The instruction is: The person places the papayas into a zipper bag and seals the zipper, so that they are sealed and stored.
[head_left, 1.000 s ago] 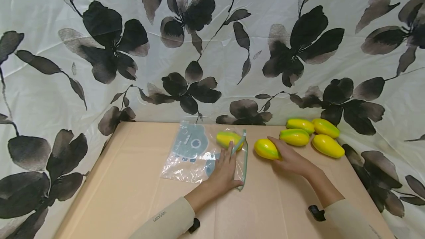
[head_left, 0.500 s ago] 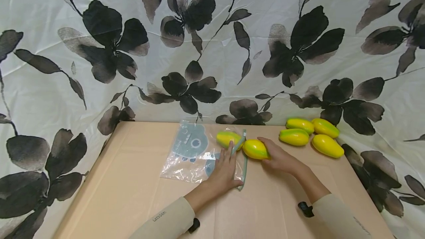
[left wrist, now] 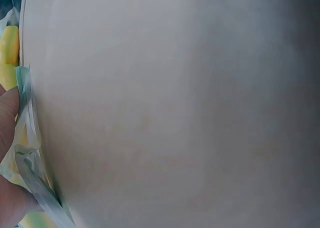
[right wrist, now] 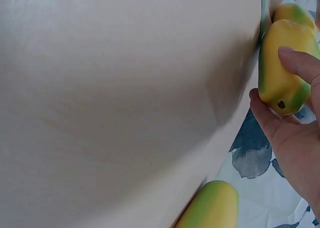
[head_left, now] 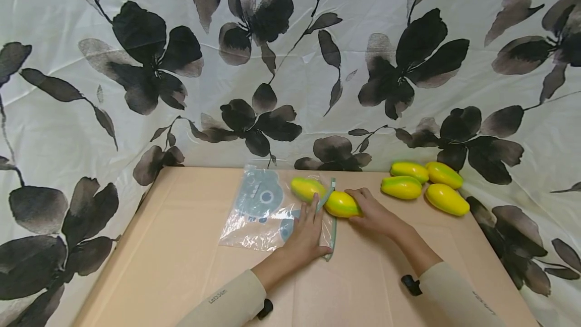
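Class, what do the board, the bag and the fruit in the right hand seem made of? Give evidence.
Board: probably cardboard, dull tan, with faint straight creases.
Bag: thin, glossy clear film, likely plastic; the board shows through and glints follow its wrinkles.
Fruit: uncertain; its smooth, shiny yellow-green surface with sharp highlights could be real peel or moulded plastic.

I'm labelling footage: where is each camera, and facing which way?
Head: head-worn, facing forward and down at the bag; left hand, right hand, sleeves show.
Left wrist: wrist-worn, facing mostly tabletop; left hand partly shows.
Right wrist: wrist-worn, facing tabletop and held fruit; right hand shows.
Head and right wrist share the held fruit.
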Motion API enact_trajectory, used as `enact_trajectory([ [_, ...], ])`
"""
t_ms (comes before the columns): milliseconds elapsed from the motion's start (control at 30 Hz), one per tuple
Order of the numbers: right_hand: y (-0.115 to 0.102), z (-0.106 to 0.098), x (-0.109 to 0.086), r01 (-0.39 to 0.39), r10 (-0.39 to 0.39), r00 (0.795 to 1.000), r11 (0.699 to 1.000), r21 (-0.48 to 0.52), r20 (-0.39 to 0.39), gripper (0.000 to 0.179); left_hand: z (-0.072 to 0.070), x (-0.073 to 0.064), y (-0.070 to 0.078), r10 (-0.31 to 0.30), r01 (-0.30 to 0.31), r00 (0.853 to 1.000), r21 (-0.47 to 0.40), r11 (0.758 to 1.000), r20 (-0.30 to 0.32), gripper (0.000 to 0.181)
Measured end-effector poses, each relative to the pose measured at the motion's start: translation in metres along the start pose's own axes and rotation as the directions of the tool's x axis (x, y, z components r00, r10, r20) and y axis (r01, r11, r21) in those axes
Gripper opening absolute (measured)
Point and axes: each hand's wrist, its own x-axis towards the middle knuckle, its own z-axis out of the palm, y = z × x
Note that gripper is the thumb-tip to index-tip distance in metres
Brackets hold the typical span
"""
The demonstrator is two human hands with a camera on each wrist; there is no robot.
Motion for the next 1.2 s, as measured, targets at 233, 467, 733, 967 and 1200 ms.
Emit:
enact_trajectory([
  [233, -0.002, 0.004, 0.005, -0.015, 0.016, 1.0, 1.0, 0.01, -0.026, 0.072, -0.001, -0.001, -0.001, -0.005, 0.005, 1.0, -0.003, 1.0, 0.013, 0.126],
  [467, -0.006, 0.008, 0.009, -0.022, 0.023, 0.999, 0.999, 0.045, -0.035, 0.063, -0.001, -0.001, -0.001, 0.001, -0.001, 1.0, 0.002, 1.0, 0.008, 0.125],
  [733, -0.004, 0.011, 0.011, 0.057, -0.053, 0.997, 0.997, 0.057, -0.058, 0.061, 0.0, 0.0, -0.001, 0.002, -0.002, 1.0, -0.023, 1.0, 0.011, 0.127],
  [967, -0.005, 0.006, 0.005, 0.135, -0.135, 0.99, 0.991, 0.0, -0.044, 0.059, 0.0, -0.001, 0.0, -0.003, 0.003, 1.0, -0.036, 0.999, 0.01, 0.128],
  [1200, -0.004, 0.004, 0.006, 0.174, -0.174, 0.983, 0.985, -0.014, -0.051, 0.057, 0.001, -0.001, -0.001, -0.001, 0.001, 1.0, -0.017, 1.0, -0.007, 0.128],
])
